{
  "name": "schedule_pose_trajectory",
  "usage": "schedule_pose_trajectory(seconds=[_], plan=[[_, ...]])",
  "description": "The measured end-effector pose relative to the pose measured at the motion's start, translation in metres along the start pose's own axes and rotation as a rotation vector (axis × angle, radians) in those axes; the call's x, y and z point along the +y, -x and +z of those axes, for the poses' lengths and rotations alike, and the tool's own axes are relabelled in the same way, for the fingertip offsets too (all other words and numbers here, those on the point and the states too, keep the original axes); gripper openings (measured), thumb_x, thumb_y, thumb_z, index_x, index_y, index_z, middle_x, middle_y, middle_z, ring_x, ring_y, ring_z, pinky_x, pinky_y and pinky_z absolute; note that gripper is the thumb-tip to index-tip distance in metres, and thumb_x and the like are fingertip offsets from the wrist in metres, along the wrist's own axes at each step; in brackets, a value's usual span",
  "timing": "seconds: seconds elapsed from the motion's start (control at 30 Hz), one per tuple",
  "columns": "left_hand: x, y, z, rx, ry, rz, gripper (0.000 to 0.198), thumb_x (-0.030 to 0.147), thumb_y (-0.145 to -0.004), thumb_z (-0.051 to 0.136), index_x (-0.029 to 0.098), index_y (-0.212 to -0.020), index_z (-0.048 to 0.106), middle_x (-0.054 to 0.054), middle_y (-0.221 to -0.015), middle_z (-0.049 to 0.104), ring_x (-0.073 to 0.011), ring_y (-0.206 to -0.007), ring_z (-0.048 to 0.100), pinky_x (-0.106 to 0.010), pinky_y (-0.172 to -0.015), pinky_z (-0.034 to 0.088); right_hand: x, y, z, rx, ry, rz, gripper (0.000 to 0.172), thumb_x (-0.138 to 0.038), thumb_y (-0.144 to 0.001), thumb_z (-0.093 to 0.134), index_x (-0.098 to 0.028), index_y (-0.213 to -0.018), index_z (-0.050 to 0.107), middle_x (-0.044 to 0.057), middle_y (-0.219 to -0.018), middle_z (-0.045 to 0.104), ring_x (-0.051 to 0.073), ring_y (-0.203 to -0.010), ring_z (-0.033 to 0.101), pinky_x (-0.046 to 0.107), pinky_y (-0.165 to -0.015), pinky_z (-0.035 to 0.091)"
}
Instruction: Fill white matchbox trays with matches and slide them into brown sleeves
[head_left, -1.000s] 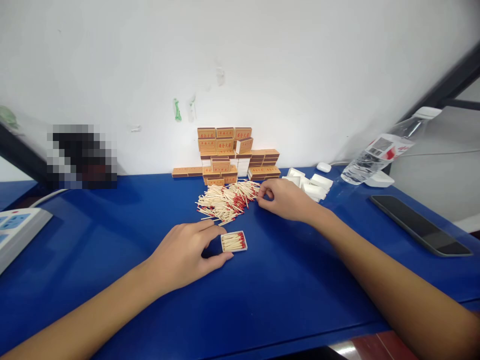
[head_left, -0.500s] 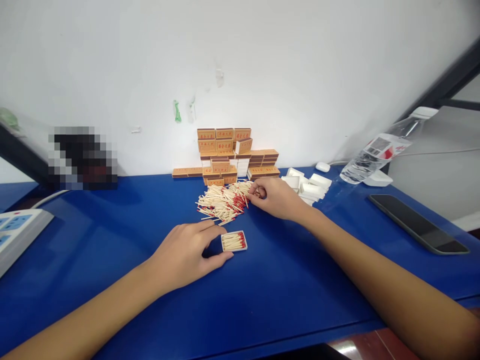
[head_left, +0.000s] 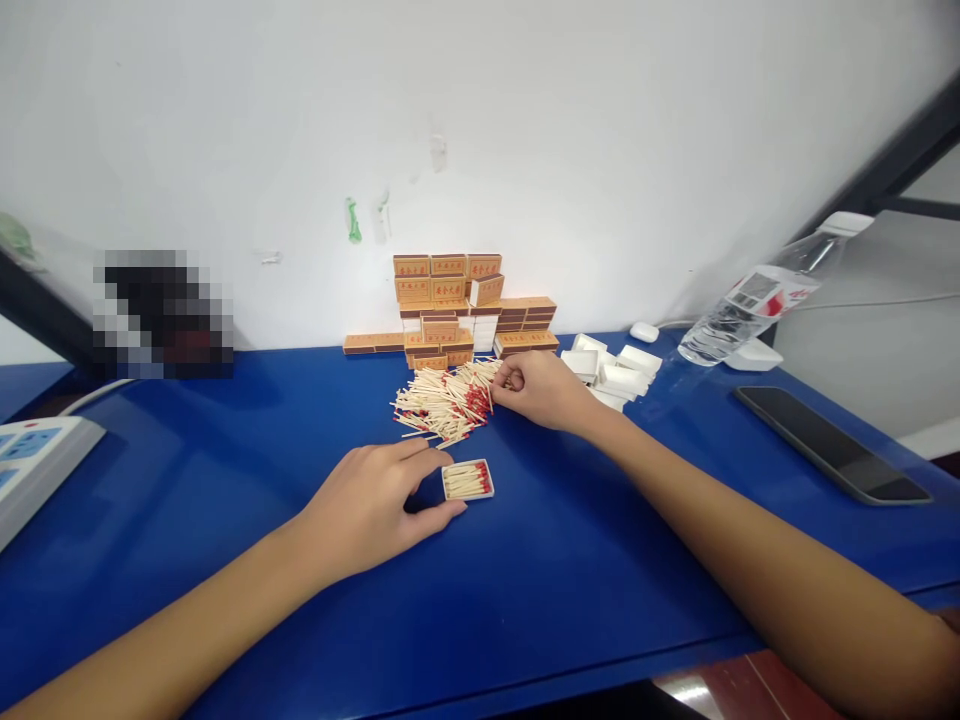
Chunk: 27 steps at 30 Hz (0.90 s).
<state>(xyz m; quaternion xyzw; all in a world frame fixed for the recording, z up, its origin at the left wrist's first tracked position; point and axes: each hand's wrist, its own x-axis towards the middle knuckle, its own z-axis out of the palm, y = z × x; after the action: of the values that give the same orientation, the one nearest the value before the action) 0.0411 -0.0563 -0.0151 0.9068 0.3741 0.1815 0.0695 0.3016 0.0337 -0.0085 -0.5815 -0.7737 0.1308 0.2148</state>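
On a glossy blue tabletop [head_left: 525, 590], a small white rectangular matchbox tray [head_left: 481, 497] is being held between thumb and forefinger of the left hand [head_left: 371, 505]. A loose heap of red-tipped wooden matches [head_left: 442, 400] is being touched by the right hand [head_left: 546, 388], its fingertips narrowed; whether one is being gripped cannot be told.

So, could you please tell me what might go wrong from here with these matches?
The right hand is at the right edge of the loose match pile, so some could scatter.
The stacked matchboxes stand close behind the pile, so a stray bump could perhaps topple the upper ones.
The left hand is at the left end of the open, shallow tray; a nudge there might tip it and spill the matches inside.
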Motion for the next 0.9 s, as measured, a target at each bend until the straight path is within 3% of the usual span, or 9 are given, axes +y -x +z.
schedule_pose_trajectory(seconds=[0.17,0.33,0.47,0.63,0.9], plan=[[0.001,0.0,-0.001,-0.003,-0.004,0.003,0.028,0.044,-0.096,0.069,0.023,-0.115,0.073,0.003,-0.075,0.06,-0.0132,-0.059,0.056,-0.027,-0.058,0.04,-0.003,-0.001,0.001,0.006,0.006,0.007,0.011,-0.018,-0.077,0.069,-0.019,-0.066,0.067,-0.001,-0.061,0.06,0.013,-0.057,0.049,0.031,-0.056,0.032],[0.001,0.0,-0.001,0.005,-0.01,0.007,0.028,0.044,-0.096,0.069,0.023,-0.115,0.073,0.003,-0.073,0.06,-0.0129,-0.058,0.055,-0.027,-0.058,0.04,0.006,0.003,-0.013,0.006,-0.066,-0.011,0.012,-0.023,-0.08,0.067,-0.019,-0.069,0.066,-0.002,-0.059,0.054,0.012,-0.054,0.042,0.03,-0.054,0.029],[0.001,0.0,-0.002,0.001,-0.004,-0.014,0.03,0.045,-0.096,0.07,0.022,-0.116,0.074,0.003,-0.074,0.06,-0.0133,-0.059,0.056,-0.027,-0.058,0.039,0.0,0.015,-0.027,-0.163,-0.337,-0.102,0.021,-0.037,-0.087,0.068,-0.019,-0.076,0.068,-0.001,-0.064,0.058,0.012,-0.058,0.044,0.028,-0.055,0.032],[0.001,-0.001,-0.004,-0.013,0.027,-0.033,0.029,0.042,-0.095,0.072,0.024,-0.116,0.074,0.003,-0.075,0.06,-0.0132,-0.061,0.055,-0.027,-0.059,0.038,-0.03,0.034,-0.026,-0.402,-0.663,-0.138,0.03,-0.047,-0.093,0.067,-0.019,-0.085,0.072,0.001,-0.078,0.065,0.013,-0.068,0.051,0.028,-0.062,0.039],[-0.004,-0.002,-0.003,-0.021,0.011,-0.035,0.028,0.047,-0.094,0.071,0.022,-0.107,0.073,0.003,-0.075,0.06,-0.0128,-0.059,0.053,-0.027,-0.056,0.034,-0.043,0.045,-0.006,-0.533,-0.661,-0.186,0.025,-0.043,-0.095,0.066,-0.019,-0.089,0.07,-0.003,-0.07,0.057,0.012,-0.063,0.045,0.027,-0.058,0.035]])
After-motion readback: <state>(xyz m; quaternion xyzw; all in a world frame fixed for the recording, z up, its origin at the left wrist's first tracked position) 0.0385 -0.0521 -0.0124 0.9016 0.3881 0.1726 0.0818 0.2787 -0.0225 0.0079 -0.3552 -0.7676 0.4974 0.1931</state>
